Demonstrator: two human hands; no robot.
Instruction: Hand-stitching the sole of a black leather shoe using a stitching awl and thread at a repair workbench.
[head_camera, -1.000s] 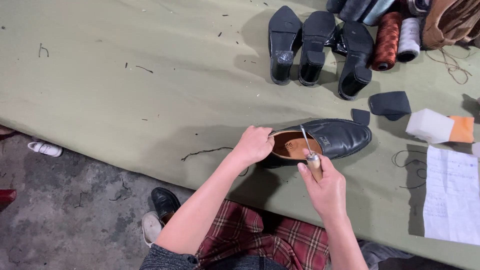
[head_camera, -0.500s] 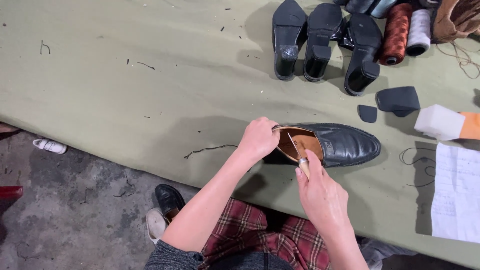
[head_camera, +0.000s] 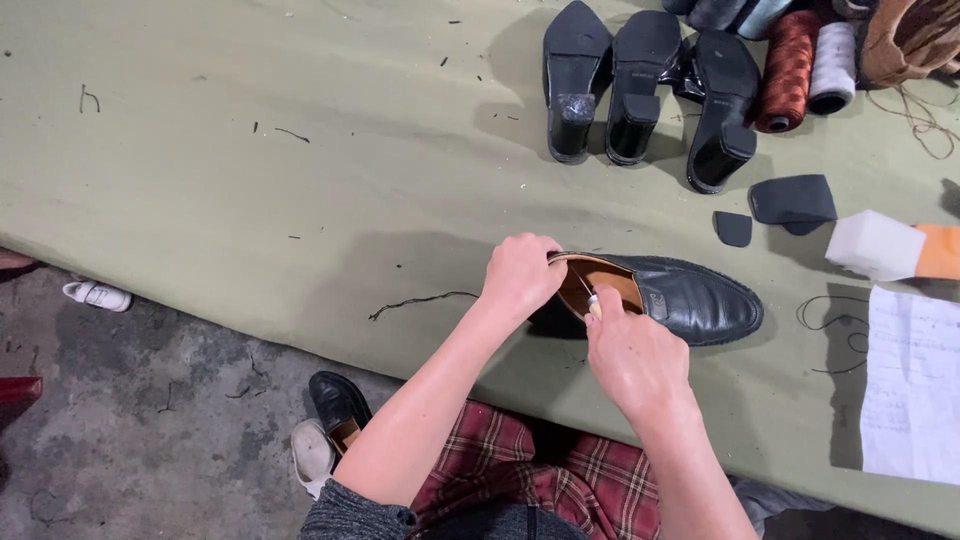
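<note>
Since the earlier frame, both hands have barely shifted on the black leather slip-on shoe (head_camera: 672, 296) lying near the worktop's (head_camera: 250, 200) front edge. Left hand (head_camera: 521, 275) clamps its heel rim; right hand (head_camera: 634, 358) pinches a thin pale tool (head_camera: 592, 303) poked into the tan lining.

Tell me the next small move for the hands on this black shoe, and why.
Probably draw the thin tool along the tan lining: the right hand has its tip inside the black shoe near the heel, while the left hand steadies the heel rim.
</note>
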